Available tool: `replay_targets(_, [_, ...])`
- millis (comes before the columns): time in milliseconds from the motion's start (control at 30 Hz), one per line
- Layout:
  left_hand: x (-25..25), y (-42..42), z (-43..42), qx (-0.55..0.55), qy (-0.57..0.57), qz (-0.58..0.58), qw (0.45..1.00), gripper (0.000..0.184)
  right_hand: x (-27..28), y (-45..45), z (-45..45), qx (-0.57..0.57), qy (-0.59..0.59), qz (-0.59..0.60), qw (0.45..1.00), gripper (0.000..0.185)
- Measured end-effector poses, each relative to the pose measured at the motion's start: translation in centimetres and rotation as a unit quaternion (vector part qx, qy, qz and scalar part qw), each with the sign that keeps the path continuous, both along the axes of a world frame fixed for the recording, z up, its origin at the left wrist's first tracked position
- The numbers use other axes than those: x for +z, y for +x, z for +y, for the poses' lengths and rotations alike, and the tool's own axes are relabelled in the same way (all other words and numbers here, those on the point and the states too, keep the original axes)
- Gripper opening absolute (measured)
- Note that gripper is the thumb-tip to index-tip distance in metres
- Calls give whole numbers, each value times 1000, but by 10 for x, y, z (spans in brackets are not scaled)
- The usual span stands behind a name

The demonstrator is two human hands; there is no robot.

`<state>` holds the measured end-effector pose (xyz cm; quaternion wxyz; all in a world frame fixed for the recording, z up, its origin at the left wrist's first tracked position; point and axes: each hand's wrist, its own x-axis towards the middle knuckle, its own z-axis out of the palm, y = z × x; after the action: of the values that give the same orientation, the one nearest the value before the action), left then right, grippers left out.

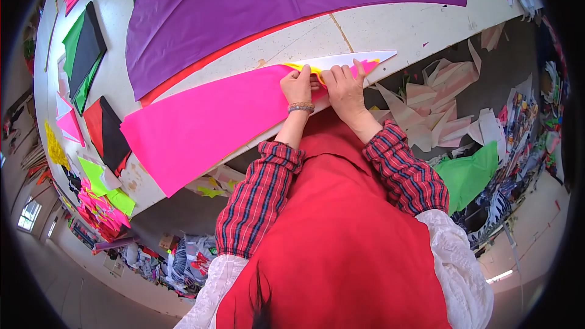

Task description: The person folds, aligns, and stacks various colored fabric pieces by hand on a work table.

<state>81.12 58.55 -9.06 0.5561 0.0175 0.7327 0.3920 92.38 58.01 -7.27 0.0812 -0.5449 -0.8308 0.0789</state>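
Note:
A long pink fabric piece [213,128] lies along the near edge of the white table, its narrow end toward the right. Yellow fabric [297,66] shows at its upper edge, and white fabric [372,59] sticks out at the pointed end. My left hand [298,87], with a beaded bracelet at the wrist, pinches the yellow layer. Close beside it, my right hand [344,88] has its fingers closed on the same fabric layers, with one finger raised. Part of the grip is hidden behind the fingers.
Large purple fabric panels [213,24] with red beneath lie across the table [353,30]. Green-and-black [85,55] and red-and-black pieces [106,131] lie at the left. Paper scraps [432,97] and green fabric [468,173] are below the table edge at the right.

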Motion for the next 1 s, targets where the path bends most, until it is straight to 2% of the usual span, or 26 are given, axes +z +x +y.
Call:
replay_targets(200, [-7,-1,-6,12,27,-19,999,19,7,4,4,12,40,31,999,16])
replay_targets(400, [-6,-2,-8,28,22,-34,999,17,-4,12,4,31,12,21,999,18])
replay_targets(567, [-7,-6,-9,13,37,-35,999,28,1,20,13,57,-94,4,994,20])
replay_targets(700, [26,-24,-21,79,62,-107,989,45,21,16,18,69,-209,57,974,20])
replay_targets(767, [48,-40,-61,-19,18,-191,981,59,49,9,22,84,-258,161,949,19])
replay_targets(800, [60,-50,-80,-46,-32,-260,964,59,69,-2,25,112,-256,168,945,19])
replay_targets(867, [70,-63,-117,12,-82,-376,923,61,116,-26,30,69,-400,249,879,17])
replay_targets(900, [69,-74,-124,35,-65,-366,928,61,144,-41,33,115,-408,259,868,17])
replay_targets(967, [71,-100,-135,277,75,-367,885,54,195,-74,34,236,-400,287,838,16])
replay_targets(1000, [72,-119,-145,391,152,-356,835,51,218,-94,32,310,-381,293,820,15])
